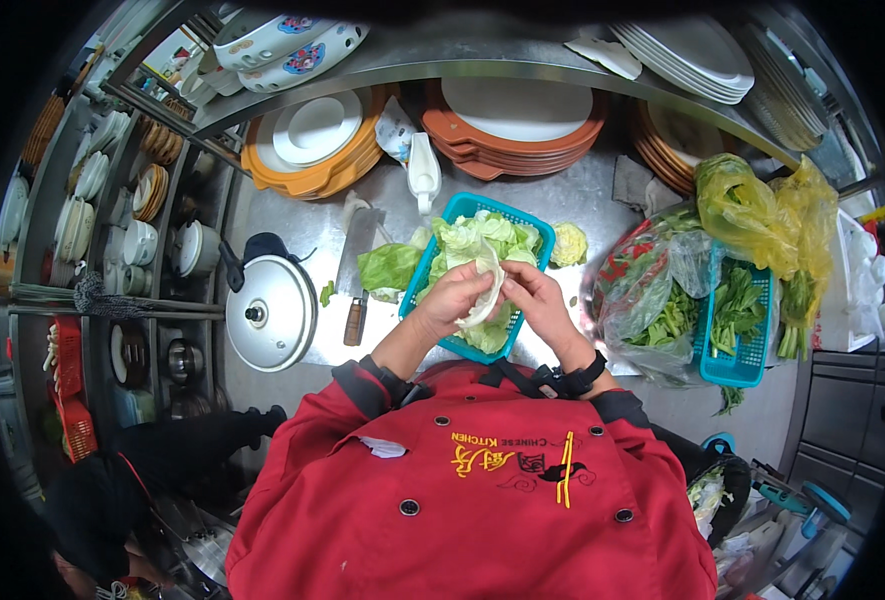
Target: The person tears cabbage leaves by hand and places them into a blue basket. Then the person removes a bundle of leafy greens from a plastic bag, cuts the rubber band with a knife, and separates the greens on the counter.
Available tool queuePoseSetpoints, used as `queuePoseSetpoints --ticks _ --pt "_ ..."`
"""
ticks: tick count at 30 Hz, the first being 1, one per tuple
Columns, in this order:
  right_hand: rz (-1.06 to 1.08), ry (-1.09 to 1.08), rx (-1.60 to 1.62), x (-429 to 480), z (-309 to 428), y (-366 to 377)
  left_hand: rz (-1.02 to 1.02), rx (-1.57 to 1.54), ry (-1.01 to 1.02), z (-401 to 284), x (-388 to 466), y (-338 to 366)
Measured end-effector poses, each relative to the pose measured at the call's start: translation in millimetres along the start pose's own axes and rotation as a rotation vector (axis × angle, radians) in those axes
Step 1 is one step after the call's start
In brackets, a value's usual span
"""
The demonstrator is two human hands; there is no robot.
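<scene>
Between both hands, above a turquoise plastic basket (412, 289) of torn lettuce, is a pale lettuce leaf (482, 300). My left hand (453, 296) grips the leaf's left side with thumb and fingers. On its right side, the fingertips of my right hand (534, 296) pinch its edge. Green lettuce leaves (390, 268) lie against the basket's left side, on the steel table. Left of them rests a cleaver (358, 255) with a wooden handle. Behind the basket's right edge sits a cut lettuce heart (569, 244).
A lidded pressure cooker (277, 330) stands left. Stacked orange-rimmed plates (513, 139) and a white sauce boat (423, 169) are behind, under a steel shelf (412, 67). At right are bagged greens (664, 315) and another turquoise basket (735, 371). Another person's dark-clothed arm (187, 442) is lower left.
</scene>
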State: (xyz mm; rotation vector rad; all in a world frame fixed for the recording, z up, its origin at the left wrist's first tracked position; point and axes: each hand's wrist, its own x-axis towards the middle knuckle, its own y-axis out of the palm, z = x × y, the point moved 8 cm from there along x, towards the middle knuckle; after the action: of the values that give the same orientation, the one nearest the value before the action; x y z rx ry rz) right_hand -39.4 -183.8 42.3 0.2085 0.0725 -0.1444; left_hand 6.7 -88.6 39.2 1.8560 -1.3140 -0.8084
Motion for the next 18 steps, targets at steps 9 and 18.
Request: queuePoseSetpoints --ticks 9,18 --pt "-0.162 0.020 -0.331 -11 0 -15 -0.447 0.316 0.282 -20 -7 -21" --pt "-0.202 0.161 0.105 -7 -11 -18 -0.589 0.705 0.348 -27 -11 -34"
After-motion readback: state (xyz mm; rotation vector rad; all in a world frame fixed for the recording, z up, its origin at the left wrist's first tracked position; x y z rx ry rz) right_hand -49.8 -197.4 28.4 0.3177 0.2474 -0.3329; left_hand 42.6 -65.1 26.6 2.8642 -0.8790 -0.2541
